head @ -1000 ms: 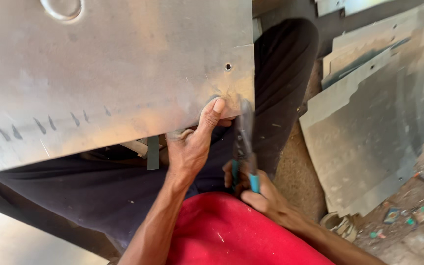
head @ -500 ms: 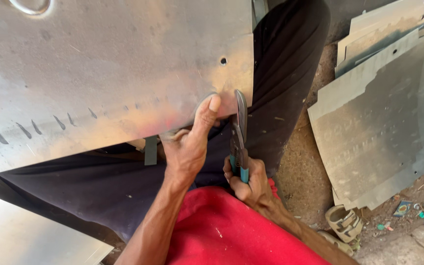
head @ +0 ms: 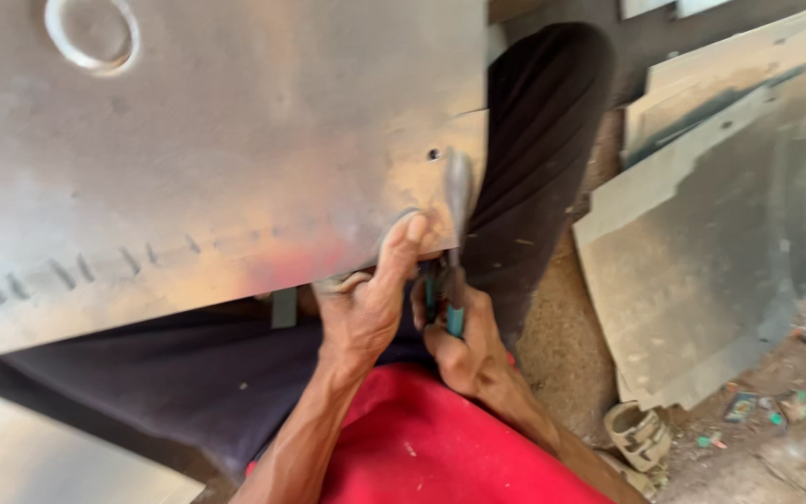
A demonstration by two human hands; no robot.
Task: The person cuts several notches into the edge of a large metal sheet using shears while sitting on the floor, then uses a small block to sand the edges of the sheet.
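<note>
A large shiny metal sheet [head: 207, 159] rests across my lap and fills the upper left of the head view. My left hand [head: 366, 299] grips its lower right edge, thumb pressed up against the metal. Just to the right, my right hand [head: 464, 341] is closed around the teal handles of metal snips [head: 451, 252]. The snips' grey blades point up along the sheet's right corner, near a small drilled hole [head: 433, 154]. A row of short notches runs along the sheet's lower part.
My dark-trousered legs [head: 534, 140] and red shirt [head: 422, 448] lie under the sheet. Cut metal panels [head: 701, 252] lean on the dirt floor at right. A worn sandal [head: 641, 439] and small scraps lie at lower right. Another sheet corner [head: 30, 457] shows at bottom left.
The snips' blades have risen along the sheet's right corner toward the small hole. My left thumb stays pressed on the edge; the view has shifted slightly.
</note>
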